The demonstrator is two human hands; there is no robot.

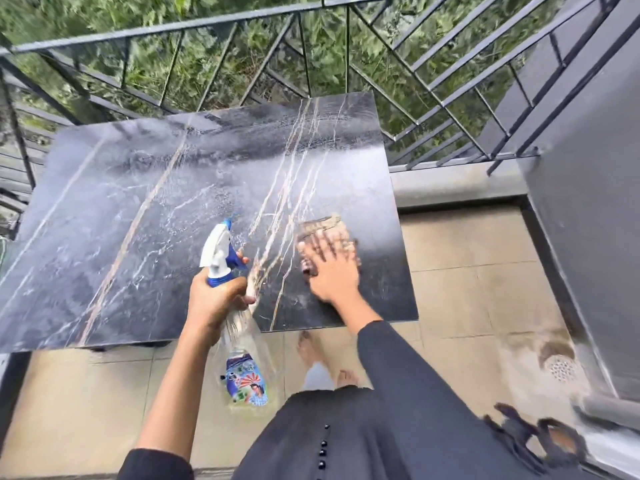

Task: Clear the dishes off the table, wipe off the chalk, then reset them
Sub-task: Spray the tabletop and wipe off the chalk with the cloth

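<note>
A dark marble-patterned table fills the middle of the view, its top wet and smeared with pale streaks. My left hand grips the neck of a clear spray bottle with a white and blue trigger head, held over the table's near edge. My right hand lies flat, fingers spread, pressing a brownish cloth onto the table near its right front corner. The hand and cloth are blurred. No dishes are in view.
A dark metal railing runs behind and left of the table, with green foliage beyond it. Tan floor tiles lie right of the table, a round floor drain by a grey wall. My bare feet stand below the table's near edge.
</note>
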